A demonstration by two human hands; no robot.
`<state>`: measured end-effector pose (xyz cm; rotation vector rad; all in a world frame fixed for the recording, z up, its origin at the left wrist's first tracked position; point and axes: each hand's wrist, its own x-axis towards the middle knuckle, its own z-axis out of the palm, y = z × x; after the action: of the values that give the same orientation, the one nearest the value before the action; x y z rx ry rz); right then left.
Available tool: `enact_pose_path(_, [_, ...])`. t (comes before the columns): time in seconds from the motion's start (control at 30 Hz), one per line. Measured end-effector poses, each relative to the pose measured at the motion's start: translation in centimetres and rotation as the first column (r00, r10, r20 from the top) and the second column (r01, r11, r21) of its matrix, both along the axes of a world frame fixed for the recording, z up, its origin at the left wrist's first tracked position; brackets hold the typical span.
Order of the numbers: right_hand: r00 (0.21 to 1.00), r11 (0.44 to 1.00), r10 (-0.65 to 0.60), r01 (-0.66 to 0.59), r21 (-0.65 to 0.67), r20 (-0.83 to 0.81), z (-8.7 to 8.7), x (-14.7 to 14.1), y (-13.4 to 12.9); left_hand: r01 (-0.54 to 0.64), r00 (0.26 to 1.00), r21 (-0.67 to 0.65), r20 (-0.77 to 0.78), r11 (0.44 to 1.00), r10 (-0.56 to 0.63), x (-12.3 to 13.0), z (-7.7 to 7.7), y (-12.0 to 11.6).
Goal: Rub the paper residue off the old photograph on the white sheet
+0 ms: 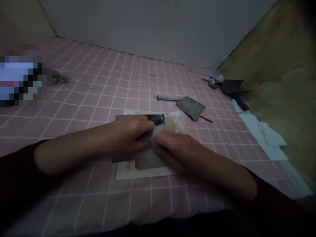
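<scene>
My left hand (pixel 134 131) lies over a dark flat rectangular piece (pixel 156 119), its fingers curled and closed. Close against it, my right hand (pixel 172 143) is also closed, its fingers bunched and blurred by motion. Something pale and smeared shows between the fingertips; what either hand grips is hidden. Below them a grey-brown flat sheet (pixel 150 162) rests on stained white paper (pixel 123 174).
A pink checked cloth (pixel 103 194) covers the table. Ahead lie a ragged grey piece (pixel 191 107), a pale rolled tube (pixel 168 97), a red stick (pixel 206 119) and a small ring (pixel 153 74). Black objects (pixel 233 87) and white tissues (pixel 264 135) line the right wall.
</scene>
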<state>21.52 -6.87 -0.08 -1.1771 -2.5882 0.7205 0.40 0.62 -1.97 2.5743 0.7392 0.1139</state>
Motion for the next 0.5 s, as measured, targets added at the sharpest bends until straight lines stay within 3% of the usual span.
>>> enact_pose_path(0.23, [0.991,0.996,-0.088,0.087,0.007,0.099,0.16,0.96,0.05,0.01,1.0,-0.016,0.014,1.0,-0.009,-0.04,0.05,-0.01])
enact_pose_path(0.4, [1.0,1.0,0.014,-0.014,0.016,0.011,-0.28,0.4,-0.17,-0.016,1.0,-0.002,0.0,1.0,0.016,-0.09,-0.02,0.04])
enact_pose_path(0.5, [0.994,0.998,-0.059,0.06,-0.012,0.096,-0.02,0.71,0.03,-0.005,1.0,-0.015,0.01,1.0,0.006,-0.06,0.05,0.04])
